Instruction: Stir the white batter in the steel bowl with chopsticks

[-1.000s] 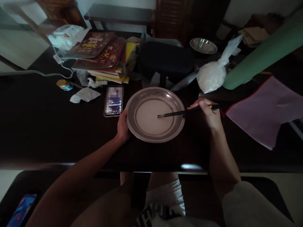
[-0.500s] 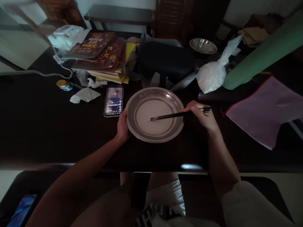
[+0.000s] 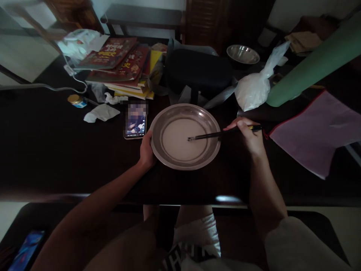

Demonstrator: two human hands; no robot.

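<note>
Dark tabletop [image 3: 56, 158] lies bare toward the person. Left hand [image 3: 146, 150] clasps the metal pan [image 3: 210, 150] at its rim, phone [image 3: 135, 122] just beyond; right hand [image 3: 249, 137] pinches chopsticks [image 3: 207, 136], tips in pale liquid [image 3: 175, 141].

Dim room; dark wooden table [image 3: 50, 158]; pale wall [image 3: 296, 13]; dark bench [image 3: 141, 17] behind.

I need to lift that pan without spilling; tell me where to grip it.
Grip the metal pan by its wide flat rim on two opposite sides, as the left hand does at the left edge. It holds pale liquid, so keep it level.
</note>
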